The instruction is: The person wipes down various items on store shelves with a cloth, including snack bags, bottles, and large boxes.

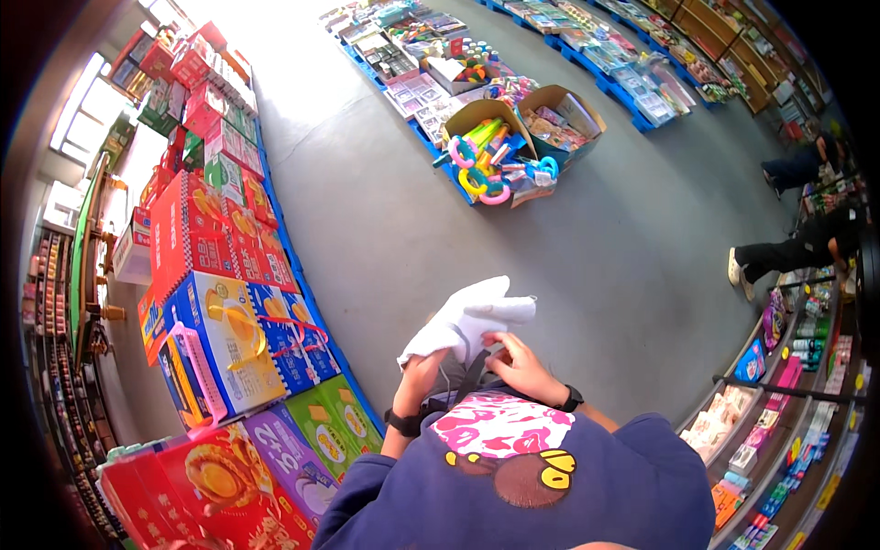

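Observation:
A white cloth glove (467, 316) is drawn over my left hand (423, 368), its fingers pointing up and to the right. Only the bare heel of that hand and the wrist show, so the left fingers are hidden inside the cloth. Beside it my right hand (524, 369) is closed, with thumb and fingertips pinching at the glove's lower right edge. A dark strap (474, 370) hangs between the two hands, just in front of my dark blue top. Each wrist carries a black band.
Stacked red, blue, purple and green boxes (225, 321) line my left. Ahead, a carton of colourful plastic toys (486, 160) stands by a blue pallet of goods. Shelves of small packages (770, 440) run along the right. Farther back there, a person in black trousers (793, 255) is partly visible.

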